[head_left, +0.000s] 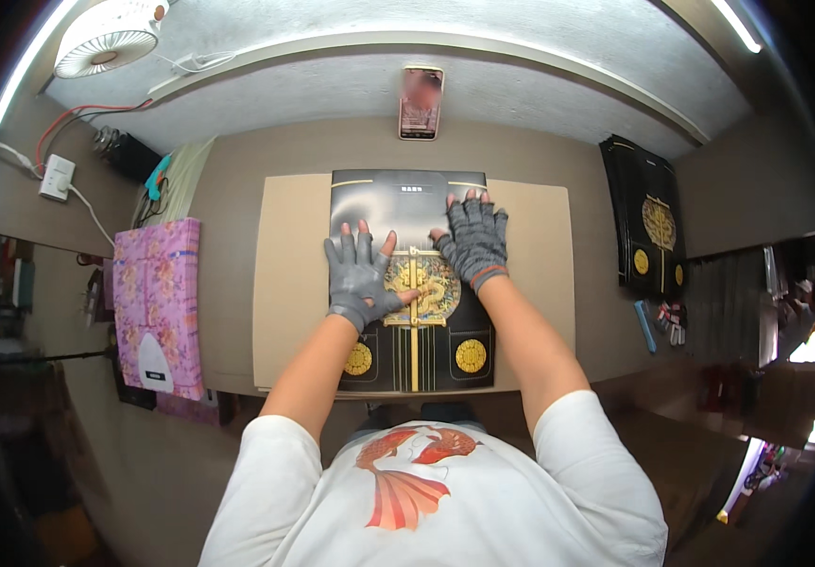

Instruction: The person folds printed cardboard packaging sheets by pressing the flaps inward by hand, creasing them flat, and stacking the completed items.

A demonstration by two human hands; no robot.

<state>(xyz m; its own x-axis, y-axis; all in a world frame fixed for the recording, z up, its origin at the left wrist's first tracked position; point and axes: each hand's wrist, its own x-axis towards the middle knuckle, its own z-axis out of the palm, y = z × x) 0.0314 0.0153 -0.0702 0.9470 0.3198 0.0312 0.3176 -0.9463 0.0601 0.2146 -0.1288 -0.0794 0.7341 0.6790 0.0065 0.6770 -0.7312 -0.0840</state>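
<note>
In front of me lies a flat black piece with gold print, made up like a folded garment. It bears a round dragon emblem in its middle and two gold discs near its lower corners. Beneath it is a brown cardboard sheet. My left hand, in a grey glove with bare fingertips, rests on its left half with fingers spread. Higher up, on the right half, my right hand lies flat in a dark grey knitted fingerless glove. Neither hand grips anything.
A stack of similar black pieces lies to the right, with a blue strip below it. On the left sits a pink-purple flowered stack. A phone leans at the back wall. A fan and a socket are far left.
</note>
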